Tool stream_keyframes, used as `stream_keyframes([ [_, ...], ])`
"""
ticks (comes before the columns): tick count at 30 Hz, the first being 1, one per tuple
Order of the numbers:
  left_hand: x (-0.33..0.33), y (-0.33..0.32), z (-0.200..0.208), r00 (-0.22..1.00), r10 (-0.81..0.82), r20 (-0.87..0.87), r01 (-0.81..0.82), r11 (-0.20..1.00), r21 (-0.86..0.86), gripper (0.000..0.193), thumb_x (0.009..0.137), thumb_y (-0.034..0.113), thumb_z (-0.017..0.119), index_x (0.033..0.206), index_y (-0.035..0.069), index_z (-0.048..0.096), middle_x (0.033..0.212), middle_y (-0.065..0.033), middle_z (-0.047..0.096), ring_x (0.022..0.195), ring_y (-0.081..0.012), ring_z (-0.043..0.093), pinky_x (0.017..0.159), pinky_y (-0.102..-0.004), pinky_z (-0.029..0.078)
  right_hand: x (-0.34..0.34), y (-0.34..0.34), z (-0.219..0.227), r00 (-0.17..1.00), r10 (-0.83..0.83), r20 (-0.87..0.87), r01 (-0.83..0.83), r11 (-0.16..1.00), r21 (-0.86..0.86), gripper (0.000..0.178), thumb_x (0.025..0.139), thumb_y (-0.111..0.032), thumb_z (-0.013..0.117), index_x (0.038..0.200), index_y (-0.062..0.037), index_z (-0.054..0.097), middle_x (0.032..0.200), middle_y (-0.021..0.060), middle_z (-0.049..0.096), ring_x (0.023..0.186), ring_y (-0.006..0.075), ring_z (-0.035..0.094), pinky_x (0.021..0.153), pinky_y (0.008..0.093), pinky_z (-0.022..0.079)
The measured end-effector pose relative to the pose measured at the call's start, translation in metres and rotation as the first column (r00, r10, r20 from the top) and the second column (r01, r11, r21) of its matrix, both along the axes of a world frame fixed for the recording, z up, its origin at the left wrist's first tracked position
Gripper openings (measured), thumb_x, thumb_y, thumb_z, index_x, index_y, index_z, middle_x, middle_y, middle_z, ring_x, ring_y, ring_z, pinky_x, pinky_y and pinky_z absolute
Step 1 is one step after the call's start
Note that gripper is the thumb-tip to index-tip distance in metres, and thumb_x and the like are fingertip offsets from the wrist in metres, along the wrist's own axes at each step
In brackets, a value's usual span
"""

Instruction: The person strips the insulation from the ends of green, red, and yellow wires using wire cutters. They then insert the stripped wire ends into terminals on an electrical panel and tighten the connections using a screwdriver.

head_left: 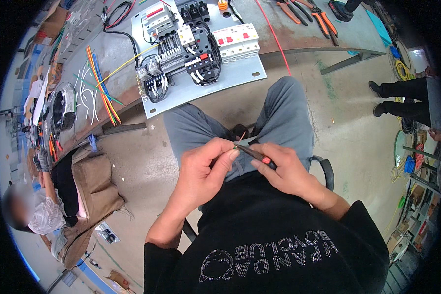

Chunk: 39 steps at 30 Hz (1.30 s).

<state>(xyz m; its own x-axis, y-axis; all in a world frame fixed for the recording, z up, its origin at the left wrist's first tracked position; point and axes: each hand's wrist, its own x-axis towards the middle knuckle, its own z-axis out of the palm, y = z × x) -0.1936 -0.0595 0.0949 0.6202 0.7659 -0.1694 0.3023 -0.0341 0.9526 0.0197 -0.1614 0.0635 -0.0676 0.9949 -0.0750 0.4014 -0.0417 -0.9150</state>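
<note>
Over my lap, my left hand (207,169) pinches a short, thin wire (243,135) between thumb and forefinger. Its copper-orange end sticks up past the fingertips, and a speck of green shows at the pinch. My right hand (285,169) is closed round a black pointed hand tool (250,152) with red on its handle. That tool tapers toward my left fingertips and meets the wire there; whether it has jaws is too small to tell. Beyond my knees, a metal mounting plate (215,93) with wired electrical components lies on the workbench.
The workbench (127,41) carries loose coloured wires (103,90), a black cable coil (62,105) and orange-handled pliers (323,22). A red wire (274,36) hangs over its edge. Another person (46,210) works at the left; another person's legs (402,90) stand at the right.
</note>
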Motion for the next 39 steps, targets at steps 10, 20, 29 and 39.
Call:
stream_keyframes([
  [10, -0.005, 0.015, 0.014, 0.974, -0.196, 0.116, 0.164, 0.956, 0.242, 0.014, 0.091, 0.009, 0.08, 0.1, 0.002, 0.073, 0.08, -0.0087, 0.068, 0.069, -0.0216, 0.064, 0.063, -0.0316, 0.049, 0.019, -0.005, 0.017, 0.756, 0.211, -0.62, -0.464, 0.841, -0.279, 0.019, 0.103, -0.022, 0.068, 0.106, -0.0039, 0.063, 0.081, -0.0007, 0.057, 0.076, 0.0095, 0.054, 0.071, 0.0294, 0.047],
  [20, -0.01, 0.022, 0.018, 0.932, -0.306, 0.194, 0.219, 0.902, 0.371, 0.02, 0.086, 0.016, 0.084, 0.094, 0.0, 0.074, 0.083, -0.0101, 0.07, 0.07, -0.0241, 0.063, 0.062, -0.0349, 0.048, 0.025, 0.011, 0.014, 0.792, 0.385, -0.474, -0.501, 0.854, -0.144, 0.036, 0.103, -0.025, 0.069, 0.131, -0.0035, 0.066, 0.096, 0.012, 0.071, 0.086, 0.0259, 0.07, 0.079, 0.0372, 0.053],
  [29, -0.011, 0.025, 0.018, 0.926, -0.328, 0.189, 0.247, 0.902, 0.355, 0.017, 0.088, 0.014, 0.082, 0.099, 0.003, 0.077, 0.083, -0.0078, 0.068, 0.069, -0.0231, 0.063, 0.062, -0.0346, 0.049, 0.027, 0.012, 0.015, 0.841, 0.386, -0.38, -0.453, 0.886, -0.103, 0.039, 0.102, -0.023, 0.068, 0.135, -0.0037, 0.063, 0.106, 0.0151, 0.072, 0.094, 0.0313, 0.072, 0.084, 0.0401, 0.055],
  [39, -0.012, 0.029, 0.018, 0.917, -0.379, 0.125, 0.306, 0.87, 0.388, 0.018, 0.087, 0.013, 0.082, 0.101, 0.003, 0.077, 0.082, -0.0085, 0.067, 0.069, -0.0246, 0.062, 0.061, -0.0351, 0.048, 0.025, 0.012, 0.014, 0.854, 0.381, -0.355, -0.435, 0.896, -0.086, 0.041, 0.102, -0.022, 0.068, 0.138, -0.0047, 0.062, 0.118, 0.0161, 0.072, 0.103, 0.0341, 0.072, 0.088, 0.0419, 0.055],
])
